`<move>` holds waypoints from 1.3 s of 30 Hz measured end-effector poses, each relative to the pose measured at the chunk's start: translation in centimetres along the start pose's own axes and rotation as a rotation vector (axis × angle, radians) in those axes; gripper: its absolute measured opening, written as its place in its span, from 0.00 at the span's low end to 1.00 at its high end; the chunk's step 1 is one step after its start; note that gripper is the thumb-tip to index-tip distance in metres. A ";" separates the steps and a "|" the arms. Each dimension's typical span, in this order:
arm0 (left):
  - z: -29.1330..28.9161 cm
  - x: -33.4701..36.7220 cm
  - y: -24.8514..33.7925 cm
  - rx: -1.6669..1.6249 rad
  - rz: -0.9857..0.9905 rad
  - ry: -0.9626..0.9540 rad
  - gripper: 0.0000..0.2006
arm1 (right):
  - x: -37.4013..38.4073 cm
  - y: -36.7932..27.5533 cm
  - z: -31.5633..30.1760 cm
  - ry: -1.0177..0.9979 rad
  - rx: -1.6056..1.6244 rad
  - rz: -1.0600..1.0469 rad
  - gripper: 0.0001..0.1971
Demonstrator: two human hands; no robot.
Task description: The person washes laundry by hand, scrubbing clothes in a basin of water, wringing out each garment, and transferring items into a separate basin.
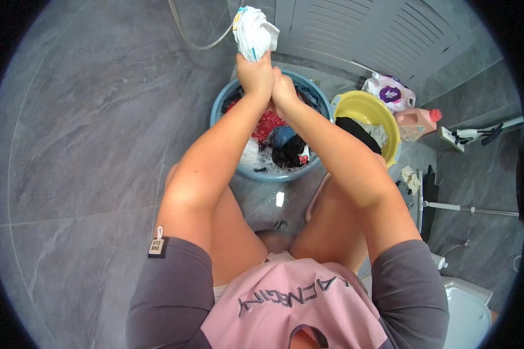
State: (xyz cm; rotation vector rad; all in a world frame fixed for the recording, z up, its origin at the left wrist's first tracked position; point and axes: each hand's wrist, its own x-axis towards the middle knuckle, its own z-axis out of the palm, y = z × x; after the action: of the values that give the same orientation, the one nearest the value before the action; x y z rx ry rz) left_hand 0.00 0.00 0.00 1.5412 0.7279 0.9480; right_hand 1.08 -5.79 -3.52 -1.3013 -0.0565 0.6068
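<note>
My left hand [255, 77] is closed round a bunched, wet-looking white cloth [254, 36] with small yellow and blue marks. Most of the cloth bulges out beyond the fist, past the far rim of the blue basin [220, 109]. Pressed against the left hand and wrist is my right hand [283, 91], its fingers curled; what they grip is hidden. Below both hands, the basin holds sudsy water with a red garment [269, 124], a black garment [287, 152], a blue piece [283, 136] and a white piece [250, 152].
Right of the basin stands a yellow basin [393, 125] with a black cloth [358, 132] and a pale cloth [376, 134]. Behind it are a wrapped pack [389, 93] and a pink jug with a red cap [416, 123]. A metal hose [199, 46] hangs at the far side, left of a grey louvred panel [355, 29].
</note>
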 end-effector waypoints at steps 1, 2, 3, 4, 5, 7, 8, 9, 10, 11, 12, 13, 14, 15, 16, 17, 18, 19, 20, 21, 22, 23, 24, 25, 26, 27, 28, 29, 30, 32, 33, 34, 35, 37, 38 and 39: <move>0.0 -0.1 0.0 0.000 0.026 0.001 0.21 | -0.1 0.1 0.2 0.022 0.037 -0.032 0.22; 0.1 -0.3 0.0 -0.001 0.052 0.001 0.20 | -0.1 0.1 0.1 0.046 0.073 -0.064 0.21; 0.2 -0.1 -0.1 -0.001 0.056 0.002 0.20 | -0.1 0.0 0.1 0.043 0.075 -0.066 0.21; 0.2 0.0 -0.2 -0.007 0.065 0.004 0.20 | -0.1 -0.1 0.1 0.030 0.024 -0.084 0.21; 0.2 0.1 -0.4 -0.013 0.074 0.005 0.20 | -0.1 -0.1 0.0 0.017 -0.026 -0.101 0.21; 0.2 -0.1 -0.6 -0.021 0.077 -0.001 0.20 | -0.3 0.0 -0.2 0.027 -0.052 -0.089 0.21; 0.2 -0.1 -0.7 -0.030 0.082 -0.006 0.20 | -0.4 0.1 -0.3 0.035 -0.077 -0.080 0.21; 0.3 -0.1 -0.8 -0.030 0.082 -0.007 0.20 | -0.5 0.0 -0.3 0.037 -0.076 -0.080 0.21; 0.3 0.0 -0.9 -0.025 0.077 -0.011 0.20 | -0.5 -0.1 -0.3 0.035 -0.087 -0.067 0.20; 0.2 0.2 -1.0 -0.020 0.072 -0.015 0.21 | -0.6 -0.2 -0.3 0.032 -0.098 -0.054 0.19; 0.4 0.3 -0.9 -0.024 0.074 -0.021 0.21 | -0.2 -0.1 -0.6 0.038 -0.097 -0.057 0.19; 0.4 0.6 -0.9 -0.074 0.072 -0.057 0.21 | 0.3 -0.1 -1.0 -0.031 -0.079 0.005 0.19; 0.4 0.8 -0.8 -0.125 0.070 -0.094 0.21 | 0.9 -0.3 -1.3 -0.100 -0.061 0.066 0.19; 0.3 1.1 -0.5 -0.249 -0.009 -0.149 0.19 | 1.5 -0.9 -1.6 -0.094 -0.060 0.060 0.19; 0.1 1.1 -0.3 -0.434 -0.050 -0.255 0.19 | 2.1 -1.7 -2.2 -0.132 -0.048 0.015 0.21; 0.1 0.9 0.0 -0.619 -0.094 -0.363 0.20 | 2.7 -2.7 -2.9 -0.168 -0.037 -0.032 0.24; -0.6 1.0 0.1 -0.613 -0.085 -0.360 0.20 | 3.0 -4.1 -3.7 -0.162 -0.013 0.148 0.31; -2.1 1.2 0.0 -0.612 -0.097 -0.429 0.22 | 1.0 -5.7 -3.2 -0.157 -0.056 -0.129 0.36; -2.1 0.8 0.3 -0.633 -0.118 -0.523 0.23 | 1.2 -6.9 -4.6 -0.199 0.003 -0.166 0.34; -2.1 0.5 0.2 -0.635 -0.116 -0.527 0.23 | 1.3 -8.1 -5.1 -0.245 0.063 -0.199 0.33; -2.1 0.2 0.0 -0.524 -0.074 -0.641 0.24 | 1.1 -8.7 -5.4 -0.311 0.100 -0.254 0.30; -2.2 -0.1 -0.2 -0.410 -0.031 -0.751 0.25 | 1.0 -9.3 -5.7 -0.378 0.137 -0.308 0.27; -2.4 -0.5 0.0 -0.354 -0.077 -0.860 0.26 | 0.5 -9.5 -5.0 -0.238 0.171 -0.366 0.20; -2.4 -0.4 -0.4 -0.315 -0.068 -0.983 0.27 | 0.6 -9.5 -5.1 -0.239 0.170 -0.370 0.20; -2.5 -0.1 -0.7 -0.366 -0.161 -1.033 0.28 | 0.8 -9.3 -5.3 -0.202 0.095 -0.458 0.19; -2.5 0.0 -0.4 -0.419 -0.256 -1.083 0.29 | 0.8 -9.2 -5.5 -0.163 0.018 -0.544 0.18; -2.5 0.0 -0.2 -0.421 -0.253 -1.085 0.29 | 0.8 -8.8 -5.2 -0.145 0.026 -0.591 0.15; -2.4 0.0 0.1 -0.676 -0.329 -1.033 0.28 | 0.7 -8.5 -5.3 -0.145 0.023 -0.594 0.15; -2.6 0.1 0.6 -0.925 -0.401 -0.963 0.27 | 0.2 -8.5 -4.9 -0.169 -0.143 -0.642 0.14; -2.7 1.0 1.1 -0.866 -0.386 -0.905 0.24 | -0.9 -8.6 -4.4 -0.148 -0.510 -0.710 0.11; -2.7 1.2 1.3 -0.774 -0.322 -0.864 0.23 | -1.1 -8.6 -4.3 -0.183 -0.571 -0.960 0.11; -2.8 1.6 1.5 -0.778 -0.319 -0.862 0.23 | -1.2 -8.8 -4.3 -0.152 -0.664 -1.156 0.11; -3.0 2.2 1.7 -0.810 -0.314 -0.765 0.22 | -1.2 -9.2 -4.3 -0.119 -0.756 -1.352 0.10; -3.9 3.8 2.1 -0.931 -0.380 -0.623 0.20 | -2.3 -9.6 -4.6 -0.187 -0.815 -1.209 0.08; -4.6 4.5 2.2 -0.979 -0.377 -0.568 0.20 | -2.7 -9.8 -4.9 -0.249 -0.868 -1.060 0.07; -4.9 4.8 2.6 -1.030 -0.378 -0.520 0.20 | -2.5 -9.9 -5.6 -0.245 -0.872 -1.061 0.07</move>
State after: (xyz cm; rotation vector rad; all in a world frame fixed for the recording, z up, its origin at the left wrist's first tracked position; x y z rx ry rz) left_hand -2.04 6.03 3.68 0.6344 0.0786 0.4524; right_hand 4.88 -13.14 4.61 -1.7521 -1.2442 -0.2400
